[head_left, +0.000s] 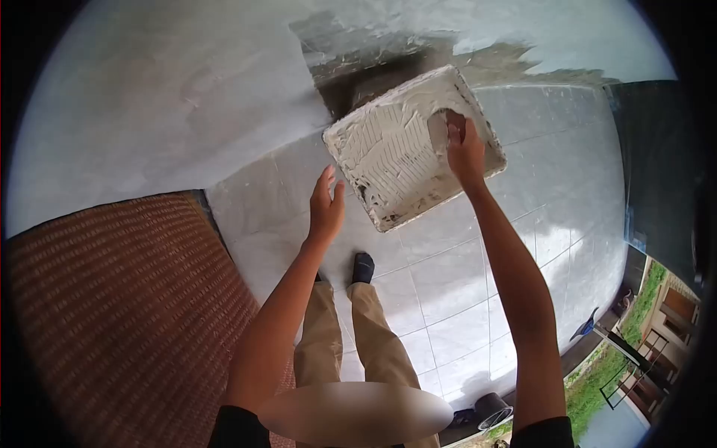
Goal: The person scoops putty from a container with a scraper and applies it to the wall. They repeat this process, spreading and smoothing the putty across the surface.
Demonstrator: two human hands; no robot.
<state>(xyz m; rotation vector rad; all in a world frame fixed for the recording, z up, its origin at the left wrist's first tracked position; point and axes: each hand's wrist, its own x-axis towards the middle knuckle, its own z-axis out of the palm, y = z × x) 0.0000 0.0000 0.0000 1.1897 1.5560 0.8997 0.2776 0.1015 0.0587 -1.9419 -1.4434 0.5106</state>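
A rectangular paint tray, its rim caked with off-white filler, lies tilted across the view at the foot of the wall. Pale, creamy filler coats its ribbed bed. Over the tray's right part, my right hand is closed around a small scraper; a brownish part of it shows, and its working edge is hard to make out. My left hand hovers just off the tray's near left side, holding nothing, fingers apart.
Behind the tray rises a grey-white wall with a darker, unevenly coated patch. Grey tiles cover the floor. A woven brown mat lies at left. A dark bucket stands low right, near grass.
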